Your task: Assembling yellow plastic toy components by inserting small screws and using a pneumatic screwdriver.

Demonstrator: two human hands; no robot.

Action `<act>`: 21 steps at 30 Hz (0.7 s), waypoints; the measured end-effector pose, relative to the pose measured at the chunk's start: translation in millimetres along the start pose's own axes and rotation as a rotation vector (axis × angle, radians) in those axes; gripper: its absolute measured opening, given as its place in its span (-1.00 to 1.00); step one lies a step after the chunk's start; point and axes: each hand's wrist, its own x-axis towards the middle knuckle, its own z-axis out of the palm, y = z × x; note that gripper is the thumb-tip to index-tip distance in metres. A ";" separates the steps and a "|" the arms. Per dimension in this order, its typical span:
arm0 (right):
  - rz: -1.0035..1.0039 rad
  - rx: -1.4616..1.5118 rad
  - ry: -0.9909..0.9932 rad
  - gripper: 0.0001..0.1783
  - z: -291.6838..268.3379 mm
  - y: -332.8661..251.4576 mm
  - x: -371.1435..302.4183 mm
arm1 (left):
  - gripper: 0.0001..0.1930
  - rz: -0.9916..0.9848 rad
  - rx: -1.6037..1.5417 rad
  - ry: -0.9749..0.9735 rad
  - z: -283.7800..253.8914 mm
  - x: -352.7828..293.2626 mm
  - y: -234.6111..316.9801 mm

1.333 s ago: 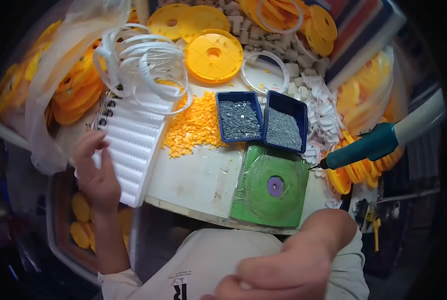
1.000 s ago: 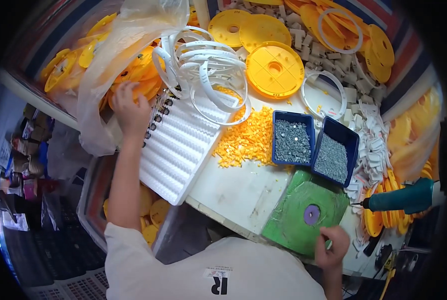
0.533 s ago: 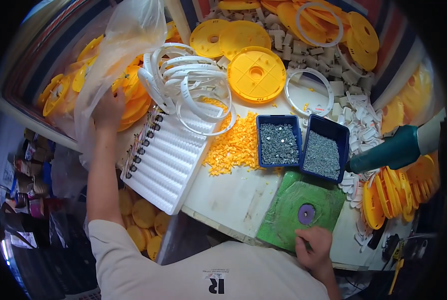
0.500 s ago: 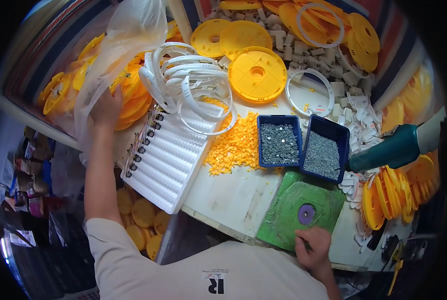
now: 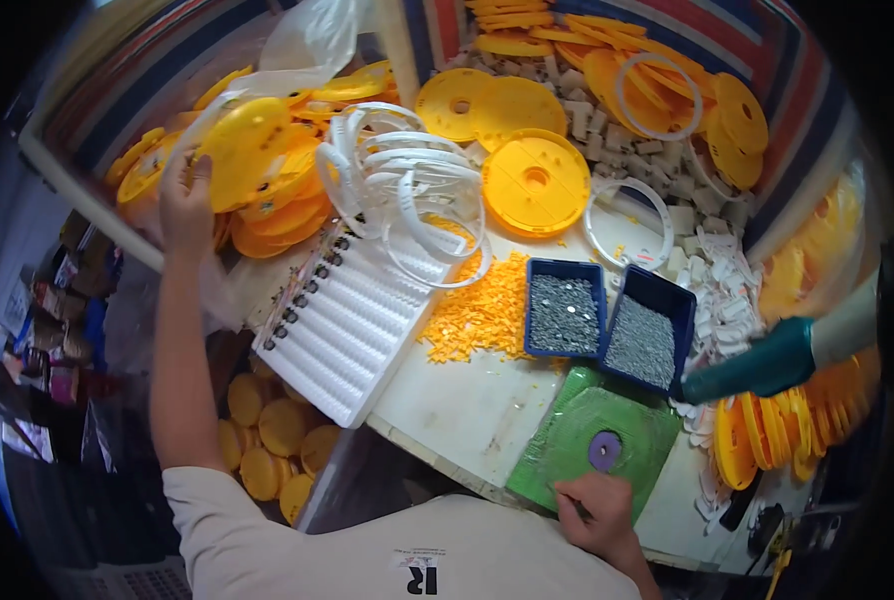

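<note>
My left hand (image 5: 188, 205) grips the near-left edge of a yellow plastic disc (image 5: 250, 150), raised above a heap of similar discs (image 5: 282, 228) at the left. Thumb and fingers close on its rim. Beside that heap lies a tangle of white plastic rings (image 5: 407, 160). My right hand (image 5: 597, 510) rests at the near edge of a green mat (image 5: 557, 430), fingers curled in; whether they hold something small is hidden. Just beyond it, a purple round piece (image 5: 605, 451) sits in the middle of the mat.
Two blue bins (image 5: 567, 349) of small metal parts stand past the mat, beside small yellow pieces (image 5: 487, 310). A white ridged tray (image 5: 337, 325) lies left. From the right juts a teal-and-beige tubular device (image 5: 752, 365). More yellow discs (image 5: 752, 440) stand beneath it.
My left hand has come out from the plastic bag over the heap, lifting a yellow disc. The right hand stays curled at the mat's near edge. The whole view has shifted slightly.
</note>
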 end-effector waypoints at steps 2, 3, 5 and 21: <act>0.037 -0.008 -0.077 -0.84 4.7 3.8 -3.3 | -0.71 -0.066 -0.160 0.103 -1.7 -31.5 10.6; 0.000 0.016 -0.103 -0.84 5.7 4.8 -1.8 | -0.75 0.024 -0.181 0.131 -0.2 -45.8 27.0; 0.001 0.020 0.021 -0.85 5.8 4.4 -1.8 | -0.79 0.151 -0.157 0.156 -1.2 -73.8 72.1; 0.935 1.055 -0.043 -0.46 -40.9 27.7 -47.3 | -0.87 -0.405 -1.250 -0.679 146.5 -303.9 269.6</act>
